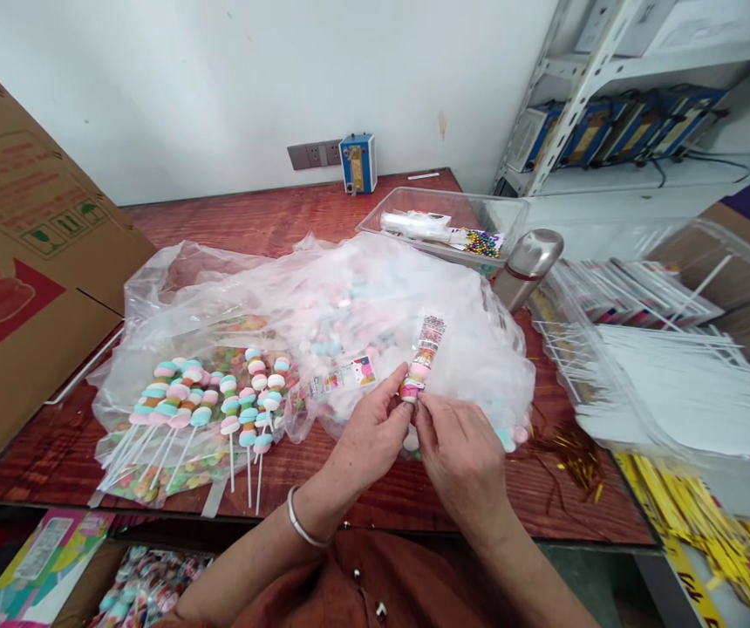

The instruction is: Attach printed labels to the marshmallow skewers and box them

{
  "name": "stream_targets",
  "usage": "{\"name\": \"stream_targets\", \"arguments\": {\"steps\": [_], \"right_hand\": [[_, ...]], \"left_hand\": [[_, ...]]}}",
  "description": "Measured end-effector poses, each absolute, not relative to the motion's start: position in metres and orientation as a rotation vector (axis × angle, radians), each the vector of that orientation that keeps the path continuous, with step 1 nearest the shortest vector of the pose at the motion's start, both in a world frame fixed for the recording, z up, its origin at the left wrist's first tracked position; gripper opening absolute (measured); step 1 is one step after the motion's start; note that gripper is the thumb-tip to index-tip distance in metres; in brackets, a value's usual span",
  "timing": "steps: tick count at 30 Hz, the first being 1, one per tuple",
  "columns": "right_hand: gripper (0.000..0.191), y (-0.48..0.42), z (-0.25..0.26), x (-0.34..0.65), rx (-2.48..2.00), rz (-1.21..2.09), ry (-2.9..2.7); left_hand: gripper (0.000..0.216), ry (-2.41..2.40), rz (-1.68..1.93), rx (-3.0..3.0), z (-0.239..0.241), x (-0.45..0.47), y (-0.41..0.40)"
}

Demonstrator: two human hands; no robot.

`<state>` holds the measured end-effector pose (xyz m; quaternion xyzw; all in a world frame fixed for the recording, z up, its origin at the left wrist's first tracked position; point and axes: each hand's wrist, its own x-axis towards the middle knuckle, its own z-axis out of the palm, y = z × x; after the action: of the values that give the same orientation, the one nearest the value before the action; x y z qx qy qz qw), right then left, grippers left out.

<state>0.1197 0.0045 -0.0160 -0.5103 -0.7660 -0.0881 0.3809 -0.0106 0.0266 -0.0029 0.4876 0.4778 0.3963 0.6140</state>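
Between my two hands is a marshmallow skewer (419,373) in a printed clear wrapper, tilted with its printed end pointing away from me. My left hand (375,425) grips the lower part of the wrapped skewer from the left. At its bottom end, the fingers of my right hand (459,445) pinch together; the exact bit they hold is hidden. Left of my hands, several unwrapped marshmallow skewers (175,392) lie on a clear bag of gummy candy (153,484), sticks toward me. A flat printed wrapper (342,377) rests just beyond my left hand.
A large plastic bag of marshmallows (349,288) covers the middle of the red-brown table (237,218). Behind it stand a clear bin (440,196) and a steel flask (528,266). On the right are a bin of white sticks (682,384) and gold twist ties (575,458). A cardboard box (35,227) stands left.
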Motion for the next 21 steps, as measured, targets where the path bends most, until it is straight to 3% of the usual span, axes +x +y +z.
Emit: {"name": "stream_targets", "arguments": {"steps": [5, 12, 17, 21], "right_hand": [[0.006, 0.008, -0.012, 0.119, -1.342, -0.288, -1.955], [0.018, 0.012, -0.011, 0.109, -1.253, -0.192, -1.970], [0.016, 0.016, -0.013, 0.109, -1.182, -0.115, -1.954], [0.011, 0.019, -0.015, 0.115, -1.116, -0.053, -1.992]], "left_hand": [[0.058, 1.112, 0.982, 1.110, 0.000, -0.008, 0.027], [0.056, 1.128, 1.088, 0.936, -0.001, -0.001, 0.027], [0.044, 0.850, 1.199, 0.608, 0.000, 0.002, 0.027], [0.049, 0.563, 1.152, 0.405, 0.010, -0.004, 0.030]]}}
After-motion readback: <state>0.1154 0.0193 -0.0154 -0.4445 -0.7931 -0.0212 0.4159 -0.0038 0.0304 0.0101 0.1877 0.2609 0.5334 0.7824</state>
